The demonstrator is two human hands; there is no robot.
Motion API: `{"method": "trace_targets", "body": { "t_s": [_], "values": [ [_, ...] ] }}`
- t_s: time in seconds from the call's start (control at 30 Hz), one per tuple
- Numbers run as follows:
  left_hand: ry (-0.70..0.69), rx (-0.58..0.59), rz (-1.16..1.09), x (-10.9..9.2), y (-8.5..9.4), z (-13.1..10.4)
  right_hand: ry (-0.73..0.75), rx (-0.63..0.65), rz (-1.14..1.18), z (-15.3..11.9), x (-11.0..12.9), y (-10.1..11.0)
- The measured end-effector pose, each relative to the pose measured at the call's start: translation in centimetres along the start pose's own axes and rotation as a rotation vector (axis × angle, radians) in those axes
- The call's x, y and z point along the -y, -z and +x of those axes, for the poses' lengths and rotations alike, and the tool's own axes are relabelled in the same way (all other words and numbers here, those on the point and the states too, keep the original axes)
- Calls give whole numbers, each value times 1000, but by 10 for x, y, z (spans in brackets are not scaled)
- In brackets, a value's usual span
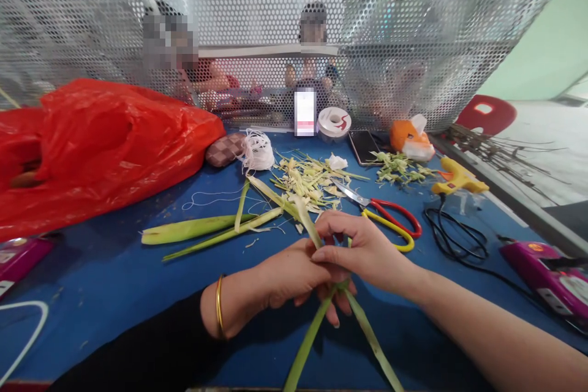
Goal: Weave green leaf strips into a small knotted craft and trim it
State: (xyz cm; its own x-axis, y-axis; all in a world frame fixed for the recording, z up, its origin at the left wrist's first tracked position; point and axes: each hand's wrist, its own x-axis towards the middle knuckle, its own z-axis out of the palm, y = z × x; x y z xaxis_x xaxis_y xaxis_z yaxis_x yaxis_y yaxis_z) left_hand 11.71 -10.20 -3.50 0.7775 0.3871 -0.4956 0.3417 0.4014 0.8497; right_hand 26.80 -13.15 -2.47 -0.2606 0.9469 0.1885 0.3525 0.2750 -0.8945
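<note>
My left hand (294, 272), with a gold bangle at its wrist, is closed around long green leaf strips (309, 340). Two strip ends hang below the fingers toward the front of the table, and a paler end sticks up above the hand. My right hand (367, 254) overlaps the left from the right side, its thumb and fingers closed on the upper part of the strips. Where the strips cross is partly hidden by the fingers. Just beyond my right hand lie scissors (388, 220) with one red and one yellow handle.
Leaf scraps (303, 177), whole leaf pieces (197, 228) and white string (258, 150) lie on the blue table. A red plastic bag (114, 153) fills the left. Further right are a yellow glue gun (459, 176), its cord and a purple power strip (546, 275). People sit beyond the perforated screen.
</note>
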Motion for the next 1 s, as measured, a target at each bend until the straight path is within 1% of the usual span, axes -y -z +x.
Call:
{"method": "trace_targets", "body": {
  "t_s": [0.03, 0.1, 0.13, 0.2, 0.23, 0.3, 0.37, 0.43, 0.5, 0.6, 0.7, 0.77, 0.83, 0.9, 1.0],
  "values": [
    [-6, -8, -18, 0, 2, 1, 42, -32, 0, -2, 1, -1],
    [-33, -79, -68, -1, 7, 2, 186, -114, -65, -6, 4, -1],
    [-50, -126, -97, -2, 11, 2, 275, -153, -142, -9, 5, -1],
    [-86, -212, -161, -7, 18, 0, 458, -208, -391, -14, 6, 0],
    [-105, -242, -201, -10, 21, -2, 560, -215, -540, -16, 6, 0],
    [-139, -284, -281, -15, 25, -5, 757, -187, -801, -18, 5, -2],
    [-160, -322, -337, -18, 27, -7, 879, -140, -943, -19, 3, -3],
    [-176, -368, -343, -19, 28, -7, 906, -111, -997, -17, 1, -3],
    [-227, -426, -310, -19, 29, -7, 904, -112, -1033, -16, -1, -2],
    [-294, -464, -268, -19, 31, -7, 873, -152, -1031, -15, -6, 0],
    [-259, -417, -287, -18, 35, -5, 823, -166, -1017, -14, -15, 0],
    [-248, -351, -366, -16, 38, -2, 815, -147, -1038, -12, -20, -2],
    [-223, -261, -525, -14, 41, 3, 847, -126, -1080, -10, -23, -3],
    [-168, -193, -670, -14, 43, 6, 893, -96, -1139, -8, -23, -3],
    [-131, -170, -745, -15, 43, 5, 933, -37, -1216, -7, -19, 0]
  ]
}}
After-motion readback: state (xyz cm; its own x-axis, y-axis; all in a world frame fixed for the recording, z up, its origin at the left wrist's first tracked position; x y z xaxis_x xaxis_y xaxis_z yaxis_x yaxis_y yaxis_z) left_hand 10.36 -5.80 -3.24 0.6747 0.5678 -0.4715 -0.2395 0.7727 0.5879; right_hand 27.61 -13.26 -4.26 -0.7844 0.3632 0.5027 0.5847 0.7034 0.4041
